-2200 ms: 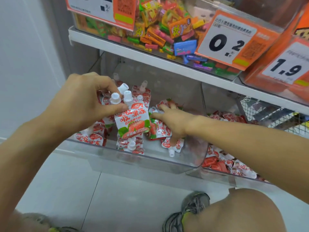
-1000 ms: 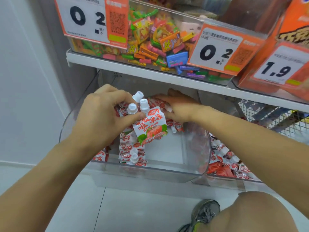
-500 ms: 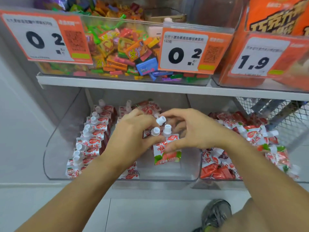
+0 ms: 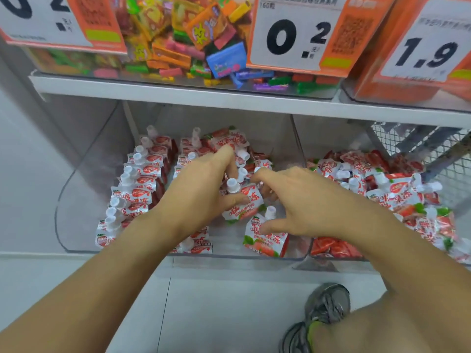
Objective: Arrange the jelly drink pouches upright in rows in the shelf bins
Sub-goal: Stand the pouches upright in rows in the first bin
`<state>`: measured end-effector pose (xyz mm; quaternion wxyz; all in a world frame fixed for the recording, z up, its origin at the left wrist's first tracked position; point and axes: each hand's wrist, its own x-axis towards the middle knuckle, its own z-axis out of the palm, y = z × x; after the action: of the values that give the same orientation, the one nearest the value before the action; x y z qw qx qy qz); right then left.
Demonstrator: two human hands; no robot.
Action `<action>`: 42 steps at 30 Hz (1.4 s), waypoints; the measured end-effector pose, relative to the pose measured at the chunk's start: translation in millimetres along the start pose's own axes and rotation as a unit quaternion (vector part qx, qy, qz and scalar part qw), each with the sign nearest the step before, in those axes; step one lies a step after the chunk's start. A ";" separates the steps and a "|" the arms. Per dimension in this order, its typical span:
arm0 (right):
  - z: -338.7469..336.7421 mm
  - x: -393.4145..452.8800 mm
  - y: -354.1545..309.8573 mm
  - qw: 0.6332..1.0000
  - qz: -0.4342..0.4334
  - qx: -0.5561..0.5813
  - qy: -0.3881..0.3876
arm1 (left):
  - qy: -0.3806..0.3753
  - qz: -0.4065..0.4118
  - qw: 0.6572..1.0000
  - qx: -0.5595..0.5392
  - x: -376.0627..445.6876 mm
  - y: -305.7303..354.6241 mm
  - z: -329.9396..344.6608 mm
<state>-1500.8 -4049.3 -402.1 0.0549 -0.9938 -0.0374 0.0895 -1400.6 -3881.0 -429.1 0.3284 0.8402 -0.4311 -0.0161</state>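
Observation:
A clear shelf bin [image 4: 76,200] holds strawberry jelly drink pouches with white caps. One row of pouches [image 4: 137,184] stands upright along its left side, and a second row [image 4: 190,151] runs behind my left hand. My left hand [image 4: 201,192] grips a small bunch of pouches [image 4: 243,203] by their tops, thumb across the front one. My right hand [image 4: 303,202] is spread beside that bunch, its fingertips at the caps. Its thumb touches the top of a single pouch [image 4: 266,242] standing at the bin's front right.
A second clear bin [image 4: 336,253] to the right holds a loose heap of the same pouches [image 4: 387,192]. A wire basket [image 4: 423,149] sits behind it. The shelf above [image 4: 178,98] carries a candy bin [image 4: 178,39] and price tags. My shoe [image 4: 326,304] is on the floor below.
The view moved closer. The two hands came apart: the left keeps the bunch, the right has spread open, and one pouch now stands at the bin's front right.

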 end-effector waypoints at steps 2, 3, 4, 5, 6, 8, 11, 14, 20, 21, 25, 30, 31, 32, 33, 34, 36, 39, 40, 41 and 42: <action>3.3 1.5 -5.8 0.999 0.012 -0.044 0.001 | -0.002 0.009 1.000 -0.005 0.9 -1.7 0.2; 4.3 2.5 -7.6 0.998 0.018 -0.059 0.004 | -0.001 0.005 1.000 -0.003 1.6 -3.2 1.1; 4.4 2.7 -8.1 0.998 0.020 -0.058 0.009 | 0.005 0.000 1.000 0.004 2.7 -4.5 2.5; 4.1 1.9 -7.8 0.999 0.020 -0.042 0.007 | 0.020 -0.003 1.000 0.016 4.1 -4.9 4.3; 3.9 -0.5 -7.3 1.000 0.017 -0.016 0.000 | 0.039 -0.002 0.999 0.029 5.2 -5.2 6.4; 1.4 -10.1 -8.4 0.998 0.010 0.044 -0.031 | 0.068 -0.003 0.997 0.042 7.3 -4.3 8.3; -1.4 -22.8 -8.8 0.993 -0.003 0.090 -0.070 | 0.046 0.010 0.999 0.027 10.3 -2.7 8.3; -9.6 -28.9 -2.6 0.989 -0.010 0.122 -0.081 | -0.014 0.024 1.000 -0.011 12.5 2.2 12.4; -16.8 -12.8 19.8 0.988 -0.007 0.108 0.113 | -0.198 0.007 0.978 -0.060 10.4 2.1 23.8; -17.3 -4.7 20.5 0.994 0.009 0.072 0.086 | -0.225 -0.002 0.972 -0.071 9.4 0.2 22.5; -19.2 26.1 5.6 0.996 -0.019 -0.010 -0.092 | -0.239 -0.032 0.968 -0.067 5.0 1.7 15.1; -18.2 48.4 2.2 0.968 -0.005 -0.007 -0.250 | -0.188 -0.040 0.977 0.088 -14.1 7.4 18.3; -18.3 53.5 2.1 0.960 -0.005 0.007 -0.280 | -0.188 -0.049 0.977 0.093 -17.1 8.6 19.4; -18.8 58.6 0.8 0.952 -0.015 0.005 -0.306 | -0.191 -0.057 0.976 0.092 -18.4 9.5 20.1; -19.8 62.2 -0.8 0.944 -0.027 -0.011 -0.330 | -0.198 -0.063 0.975 0.082 -18.5 9.7 20.6; -20.7 64.0 -2.0 0.937 -0.037 -0.027 -0.348 | -0.207 -0.064 0.974 0.066 -18.1 10.1 21.2; -24.9 63.6 2.3 0.938 -0.039 -0.038 -0.343 | -0.222 -0.059 0.972 0.040 -16.4 10.9 22.4; -31.1 67.8 20.4 0.984 -0.022 -0.031 -0.174 | -0.238 -0.070 0.968 0.016 -12.9 8.1 28.5; -32.8 71.8 25.5 0.992 -0.012 -0.039 -0.122 | -0.244 -0.077 0.967 0.018 -11.8 6.6 31.0; -33.3 76.1 29.1 0.993 -0.003 -0.061 -0.098 | -0.254 -0.080 0.963 0.024 -10.6 6.0 33.7; -32.1 80.1 30.8 0.991 0.006 -0.091 -0.100 | -0.268 -0.082 0.960 0.030 -9.4 6.3 36.3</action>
<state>-1414.4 -4076.4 -388.2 -0.0399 -0.9809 -0.0449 0.1849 -1422.2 -3896.2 -456.3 0.1734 0.8470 -0.4333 -0.2546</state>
